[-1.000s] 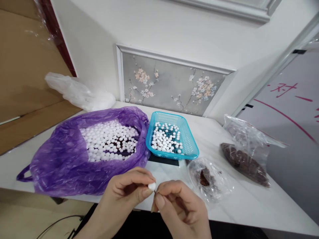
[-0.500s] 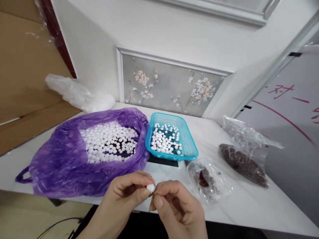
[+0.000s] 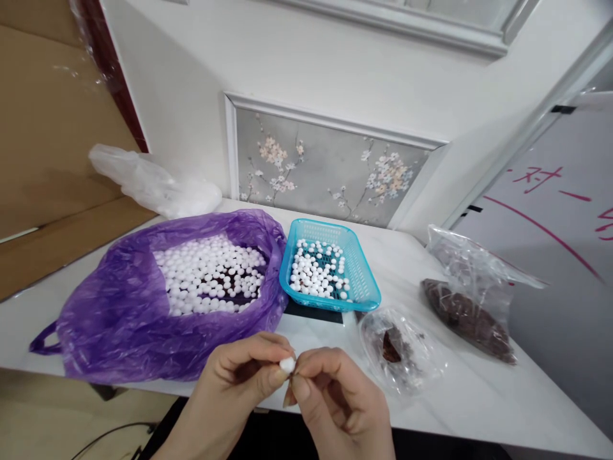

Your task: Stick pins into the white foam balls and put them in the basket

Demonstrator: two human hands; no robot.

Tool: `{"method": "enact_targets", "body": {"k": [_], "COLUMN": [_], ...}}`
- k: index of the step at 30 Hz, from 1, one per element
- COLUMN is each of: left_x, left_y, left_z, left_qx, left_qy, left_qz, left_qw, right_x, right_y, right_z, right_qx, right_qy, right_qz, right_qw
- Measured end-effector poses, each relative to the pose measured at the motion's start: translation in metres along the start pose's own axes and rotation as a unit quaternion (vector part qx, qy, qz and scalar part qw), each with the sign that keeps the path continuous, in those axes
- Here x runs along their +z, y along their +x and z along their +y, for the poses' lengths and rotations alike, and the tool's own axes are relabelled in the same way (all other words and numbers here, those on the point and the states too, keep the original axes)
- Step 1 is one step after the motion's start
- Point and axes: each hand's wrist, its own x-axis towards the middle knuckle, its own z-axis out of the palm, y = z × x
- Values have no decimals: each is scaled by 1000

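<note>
Left hand (image 3: 234, 377): forearm slanting up from bottom edge, thumb and forefinger pinching small round white ball (image 3: 287, 365). Right hand (image 3: 347, 399): fingers curled inward, thumb and forefinger closed together at ball's right side; cannot tell whether anything sits between them. Ball between both hands, near front edge of white table (image 3: 460, 396), in front of blue perforated plastic basket (image 3: 330, 303).
</note>
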Motion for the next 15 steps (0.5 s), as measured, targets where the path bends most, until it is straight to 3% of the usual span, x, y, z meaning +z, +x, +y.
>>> {"method": "enact_targets", "body": {"k": [8, 15], "left_x": [-11, -6], "left_y": [1, 3], "left_z": [-12, -9], "left_qx": [43, 49], "left_qy": [19, 16], "left_qz": [-35, -38], "left_qw": [998, 998], "right_x": [-4, -15], "right_y": [4, 10], "right_z": [0, 1], "right_qx": [51, 58], "right_qy": [-5, 79], "right_qz": [-16, -97], "right_qw": [999, 990]}}
